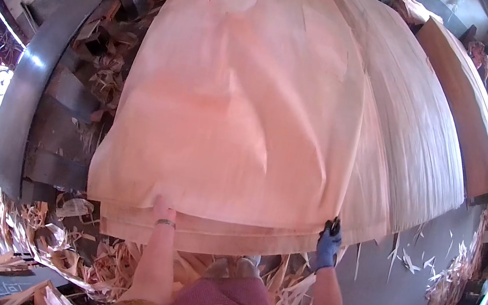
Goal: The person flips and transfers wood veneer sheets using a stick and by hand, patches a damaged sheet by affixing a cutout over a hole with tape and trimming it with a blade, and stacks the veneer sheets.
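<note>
A broad, thin wood veneer sheet [216, 167] covers the middle of the view, its surface rippled and its near edge just in front of me. My left hand [165, 209], bare with a band at the wrist, is closed on that near edge toward the left; part of its fingers is hidden by the sheet. At the near right corner, my right hand [328, 246] wears a blue glove with dark fingertips and is closed on the edge. More veneer layers [217, 239] show beneath it.
A second veneer stack [414, 128] lies on the right, with a thicker wood stack [461, 110] beyond it. Veneer scraps [74, 260] litter the floor near my feet and on both sides. A long grey metal beam [23, 98] runs along the left.
</note>
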`<state>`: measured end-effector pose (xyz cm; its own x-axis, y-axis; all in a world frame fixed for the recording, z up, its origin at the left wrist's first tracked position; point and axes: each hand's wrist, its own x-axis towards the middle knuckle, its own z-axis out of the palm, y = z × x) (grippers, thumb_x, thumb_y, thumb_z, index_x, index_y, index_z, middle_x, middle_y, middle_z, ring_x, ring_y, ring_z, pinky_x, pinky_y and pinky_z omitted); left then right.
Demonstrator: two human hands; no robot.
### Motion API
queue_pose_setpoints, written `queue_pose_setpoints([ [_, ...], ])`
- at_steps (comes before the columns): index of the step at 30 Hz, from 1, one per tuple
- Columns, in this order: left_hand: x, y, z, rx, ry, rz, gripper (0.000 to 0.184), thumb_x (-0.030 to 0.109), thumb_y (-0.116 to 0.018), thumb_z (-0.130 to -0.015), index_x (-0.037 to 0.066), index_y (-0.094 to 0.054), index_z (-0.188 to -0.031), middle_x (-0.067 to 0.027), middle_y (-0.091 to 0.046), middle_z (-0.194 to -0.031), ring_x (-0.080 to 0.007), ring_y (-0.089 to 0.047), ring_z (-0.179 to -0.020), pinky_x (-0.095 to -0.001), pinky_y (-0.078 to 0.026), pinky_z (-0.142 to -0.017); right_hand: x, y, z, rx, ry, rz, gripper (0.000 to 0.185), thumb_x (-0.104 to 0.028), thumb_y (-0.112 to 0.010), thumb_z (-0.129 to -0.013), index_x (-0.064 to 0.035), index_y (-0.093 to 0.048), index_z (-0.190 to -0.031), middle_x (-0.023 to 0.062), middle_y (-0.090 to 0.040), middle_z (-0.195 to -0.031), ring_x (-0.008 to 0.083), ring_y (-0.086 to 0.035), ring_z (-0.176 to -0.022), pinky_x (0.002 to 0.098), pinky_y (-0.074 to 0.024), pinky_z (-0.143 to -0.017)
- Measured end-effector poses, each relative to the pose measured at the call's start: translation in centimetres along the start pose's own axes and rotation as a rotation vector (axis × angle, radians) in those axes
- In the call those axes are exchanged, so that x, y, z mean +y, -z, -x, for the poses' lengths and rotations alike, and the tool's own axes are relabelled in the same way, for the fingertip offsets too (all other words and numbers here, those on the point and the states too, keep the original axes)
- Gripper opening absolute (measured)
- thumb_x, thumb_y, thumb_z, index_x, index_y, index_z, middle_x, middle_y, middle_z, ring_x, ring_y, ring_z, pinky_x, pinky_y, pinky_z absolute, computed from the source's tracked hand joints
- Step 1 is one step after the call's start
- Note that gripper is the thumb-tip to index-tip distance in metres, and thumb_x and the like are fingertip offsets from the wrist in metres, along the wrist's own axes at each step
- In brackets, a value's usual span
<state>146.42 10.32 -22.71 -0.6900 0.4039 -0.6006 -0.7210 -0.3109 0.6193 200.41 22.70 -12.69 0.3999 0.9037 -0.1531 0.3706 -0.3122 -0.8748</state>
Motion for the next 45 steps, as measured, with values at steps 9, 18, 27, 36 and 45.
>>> queue_pose_setpoints([
  [9, -2.2, -0.4, 8.0, 0.063, -0.044, -0.191, 0.035, 0.022, -0.046, -0.098, 0.001, -0.051, -0.125, -0.0106, -0.057, -0.126, -0.0272, -0.056, -0.114, -0.0412, -0.045, -0.101, 1.5, 3.4, -0.9, 0.030, 0.085, 0.294, 0.046, -0.030, -0.055, -0.096, -0.0015, -0.052, -0.132, 0.0156, -0.062, -0.111, 0.0244, -0.057, -0.097, 0.0342, -0.0453, -0.082],
  [18, -4.5, -0.9, 7.0, 0.130, -0.072, -0.159, 0.035, 0.020, -0.045, -0.098, 0.000, -0.049, -0.126, -0.0110, -0.056, -0.125, -0.0243, -0.054, -0.114, -0.0391, -0.045, -0.101, -1.4, 0.6, -3.4, -0.006, 0.117, 0.524, 0.047, -0.030, -0.051, -0.098, -0.0027, -0.048, -0.136, 0.0176, -0.057, -0.131, 0.0315, -0.055, -0.121, 0.0371, -0.0429, -0.100],
  [27, -1.7, 0.8, 7.7, 0.113, -0.001, -0.180, 0.045, 0.028, -0.049, -0.098, 0.003, -0.046, -0.136, -0.0119, -0.049, -0.138, -0.0245, -0.049, -0.124, -0.0356, -0.041, -0.106, 0.6, -0.7, -1.6, -0.057, 0.156, 0.508, 0.047, -0.028, -0.046, -0.100, -0.0029, -0.043, -0.140, 0.0166, -0.050, -0.139, 0.0296, -0.050, -0.127, 0.0371, -0.0403, -0.103],
  [36, -0.1, 7.0, 5.2, 0.365, -0.108, -0.186, 0.026, 0.023, -0.057, -0.095, 0.005, -0.050, -0.112, -0.0044, -0.055, -0.096, -0.0167, -0.053, -0.082, -0.0328, -0.046, -0.068, 4.3, -1.5, -0.9, -0.201, 0.244, 0.598, 0.052, -0.024, -0.038, -0.102, -0.0002, -0.029, -0.147, 0.0197, -0.038, -0.147, 0.0306, -0.044, -0.132, 0.0364, -0.0373, -0.106],
  [45, 3.1, 7.2, 4.8, 0.510, -0.146, -0.230, 0.014, 0.012, -0.061, -0.089, 0.004, -0.050, -0.090, -0.0005, -0.052, -0.071, -0.0129, -0.053, -0.059, -0.0287, -0.045, -0.050, 6.4, -2.4, -1.0, -0.207, 0.224, 0.602, 0.052, -0.025, -0.038, -0.102, 0.0013, -0.030, -0.146, 0.0170, -0.034, -0.150, 0.0292, -0.038, -0.136, 0.0344, -0.0305, -0.112],
])
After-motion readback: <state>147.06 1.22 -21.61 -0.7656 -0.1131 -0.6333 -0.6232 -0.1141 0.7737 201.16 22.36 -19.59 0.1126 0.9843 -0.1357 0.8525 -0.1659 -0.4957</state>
